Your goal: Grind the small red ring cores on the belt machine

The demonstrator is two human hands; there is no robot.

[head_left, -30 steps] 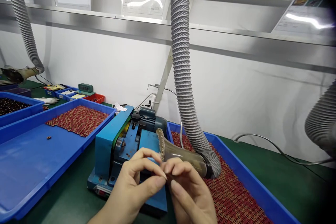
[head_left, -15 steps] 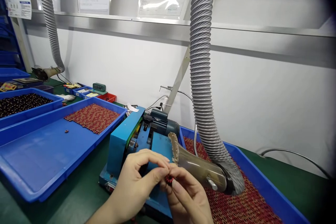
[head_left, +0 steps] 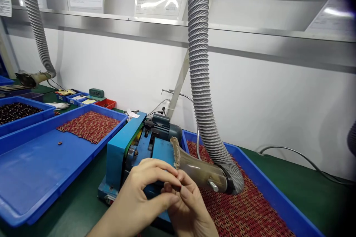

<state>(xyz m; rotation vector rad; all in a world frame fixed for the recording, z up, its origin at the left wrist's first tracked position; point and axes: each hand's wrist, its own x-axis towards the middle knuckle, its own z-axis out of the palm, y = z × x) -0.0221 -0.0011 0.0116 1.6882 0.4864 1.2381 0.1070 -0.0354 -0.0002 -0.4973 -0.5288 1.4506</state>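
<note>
A small dark red ring [head_left: 176,188] is pinched between the thumb and fingers of my right hand [head_left: 190,203], in front of the machine. It shows edge-on, partly hidden by fingertips. My left hand [head_left: 147,190] is bent around it from the left, thumb and index finger apart; the index fingertip is at the ring, and whether it presses on it I cannot tell. Behind both hands stands a blue belt-driven machine [head_left: 122,148] with a dark motor [head_left: 164,126]. A brownish see-through suction nozzle [head_left: 200,168] with a ragged rim lies over the machine's right side.
A grey ribbed hose [head_left: 201,63] runs down to the nozzle. Beneath it, a blue tray [head_left: 280,200] holds many red rings. On the left, another blue tray [head_left: 41,159] has rows of rings and one loose ring [head_left: 59,143]. A red box [head_left: 107,103] stands behind.
The view has swung right, so the scene sits further left. The ring has turned from face-on to edge-on. My left thumb and index finger have parted.
</note>
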